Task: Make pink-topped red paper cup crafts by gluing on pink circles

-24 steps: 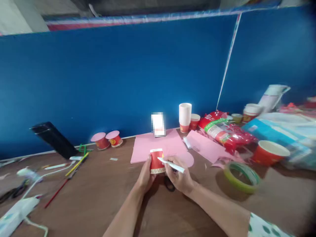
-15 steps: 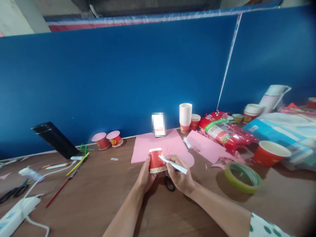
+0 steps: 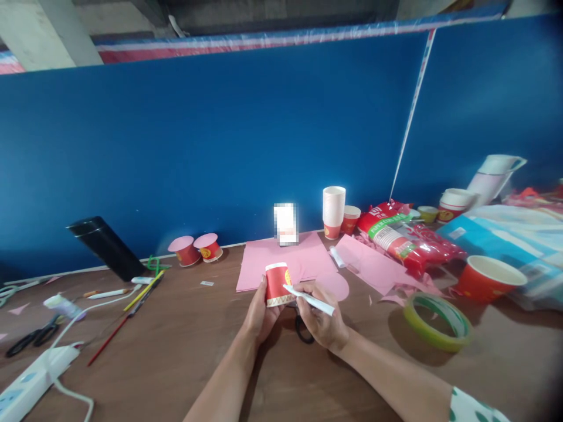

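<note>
My left hand [image 3: 259,313] is wrapped round a red paper cup [image 3: 276,285] with a yellow emblem and a pale patterned band along its lower edge. My right hand [image 3: 323,319] grips a slim white pen [image 3: 313,300], whose tip is at the side of the cup near the emblem; whether it touches cannot be made out. Below the cup, the black handle of a pair of scissors [image 3: 303,329] shows, partly hidden by my right hand. Behind the cup lie pink paper sheets [image 3: 257,258] and a pink paper disc [image 3: 334,286].
Two red cups topped with pink discs [image 3: 185,252] stand at left, near a black bottle [image 3: 108,249], brushes and a power strip [image 3: 39,375]. Stacked paper cups [image 3: 333,205], a red plastic pack [image 3: 409,237], a tape roll [image 3: 437,322] and another red cup [image 3: 488,281] are at right.
More of the cup's yellow emblem is visible now, as if the cup has turned slightly. The pen tip sits a little lower on the cup. The whole view has shifted slightly.
</note>
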The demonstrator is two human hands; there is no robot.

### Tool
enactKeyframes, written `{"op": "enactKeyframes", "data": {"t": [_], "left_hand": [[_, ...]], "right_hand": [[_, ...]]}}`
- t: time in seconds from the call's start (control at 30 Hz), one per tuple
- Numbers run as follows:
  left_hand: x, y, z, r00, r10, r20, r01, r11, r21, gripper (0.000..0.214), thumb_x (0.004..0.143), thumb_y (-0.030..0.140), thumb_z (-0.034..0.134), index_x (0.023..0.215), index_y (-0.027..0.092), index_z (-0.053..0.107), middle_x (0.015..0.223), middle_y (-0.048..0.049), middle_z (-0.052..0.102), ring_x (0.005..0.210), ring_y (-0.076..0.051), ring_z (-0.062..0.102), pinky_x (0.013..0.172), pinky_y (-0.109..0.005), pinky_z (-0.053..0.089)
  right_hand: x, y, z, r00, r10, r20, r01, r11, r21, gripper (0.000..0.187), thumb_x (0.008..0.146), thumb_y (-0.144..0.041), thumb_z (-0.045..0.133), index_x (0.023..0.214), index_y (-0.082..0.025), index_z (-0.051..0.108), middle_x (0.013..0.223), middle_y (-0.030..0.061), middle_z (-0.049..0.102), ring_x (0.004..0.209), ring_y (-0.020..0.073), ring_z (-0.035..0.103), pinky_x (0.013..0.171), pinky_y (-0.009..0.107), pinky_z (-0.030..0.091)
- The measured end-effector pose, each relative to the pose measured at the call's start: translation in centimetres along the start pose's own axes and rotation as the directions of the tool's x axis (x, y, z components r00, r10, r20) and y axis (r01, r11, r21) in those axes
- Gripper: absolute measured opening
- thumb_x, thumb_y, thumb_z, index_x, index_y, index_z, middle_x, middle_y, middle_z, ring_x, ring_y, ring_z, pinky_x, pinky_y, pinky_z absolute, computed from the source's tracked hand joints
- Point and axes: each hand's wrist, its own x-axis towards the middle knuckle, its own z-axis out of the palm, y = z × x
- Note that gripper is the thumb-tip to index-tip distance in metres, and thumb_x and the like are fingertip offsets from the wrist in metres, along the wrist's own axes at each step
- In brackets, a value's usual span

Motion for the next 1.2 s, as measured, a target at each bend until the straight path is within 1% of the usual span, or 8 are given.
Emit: {"op": "enactKeyframes", "data": {"t": [0.17, 0.37, 0.53, 0.67, 1.07, 1.2], "left_hand": [[-0.10, 0.03, 0.26, 1.000, -0.011, 0.006, 0.011, 1.000, 0.014, 0.037, 0.083, 0.037, 0.052, 0.104, 0.008, 0.059, 0.103, -0.0143, 0.065, 0.095, -0.023, 0.062, 0.089, -0.037, 0.048], [-0.08, -0.07, 0.38, 1.000, -0.003, -0.008, 0.003, 1.000, 0.008, 0.032, 0.084, 0.036, 0.051, 0.100, 0.009, 0.061, 0.097, -0.0115, 0.067, 0.085, -0.018, 0.064, 0.084, -0.031, 0.050], [-0.08, -0.16, 0.30, 1.000, 0.003, 0.029, -0.003, 1.000, 0.002, 0.036, 0.085, 0.037, 0.050, 0.103, 0.008, 0.061, 0.098, -0.0121, 0.067, 0.087, -0.019, 0.064, 0.089, -0.033, 0.048], [-0.07, -0.25, 0.13, 1.000, 0.013, 0.027, -0.013, 1.000, 0.004, 0.035, 0.084, 0.036, 0.051, 0.104, 0.009, 0.061, 0.099, -0.0113, 0.067, 0.090, -0.020, 0.063, 0.091, -0.033, 0.046], [0.04, -0.40, -0.17, 0.998, -0.004, 0.066, 0.003, 1.000, 0.029, 0.035, 0.084, 0.038, 0.051, 0.101, 0.010, 0.062, 0.101, -0.0110, 0.067, 0.092, -0.021, 0.063, 0.091, -0.033, 0.045], [0.08, -0.42, -0.21, 0.999, 0.011, 0.048, -0.012, 1.000, 0.026, 0.032, 0.084, 0.037, 0.051, 0.098, 0.010, 0.062, 0.099, -0.0101, 0.068, 0.090, -0.019, 0.063, 0.090, -0.032, 0.046]], "right_hand": [[0.04, -0.03, -0.01, 1.000, 0.004, -0.012, -0.004, 1.000, -0.001, 0.013, 0.084, -0.015, 0.048, 0.093, -0.018, 0.057, 0.081, 0.0060, 0.063, 0.077, 0.0167, 0.061, 0.070, 0.029, 0.052], [-0.01, 0.36, -0.03, 1.000, 0.016, -0.008, -0.016, 1.000, -0.003, 0.014, 0.085, -0.014, 0.047, 0.095, -0.018, 0.056, 0.082, 0.0058, 0.062, 0.076, 0.0160, 0.060, 0.071, 0.029, 0.051], [-0.16, 0.78, -0.06, 1.000, 0.015, 0.006, -0.015, 1.000, -0.019, 0.018, 0.086, -0.014, 0.046, 0.101, -0.018, 0.055, 0.087, 0.0066, 0.062, 0.082, 0.0170, 0.060, 0.074, 0.030, 0.050], [-0.07, 0.78, -0.04, 1.000, 0.000, 0.017, 0.000, 1.000, -0.020, 0.017, 0.086, -0.014, 0.047, 0.100, -0.018, 0.055, 0.086, 0.0063, 0.063, 0.080, 0.0166, 0.060, 0.073, 0.030, 0.050], [-0.02, 0.78, -0.03, 1.000, 0.021, 0.019, -0.021, 1.000, -0.008, 0.016, 0.086, -0.016, 0.047, 0.099, -0.018, 0.057, 0.086, 0.0064, 0.063, 0.081, 0.0172, 0.061, 0.074, 0.030, 0.051], [-0.02, 0.78, 0.00, 1.000, 0.025, 0.016, -0.025, 1.000, -0.008, 0.016, 0.086, -0.015, 0.048, 0.098, -0.018, 0.057, 0.086, 0.0062, 0.063, 0.081, 0.0169, 0.061, 0.074, 0.029, 0.050]]}}
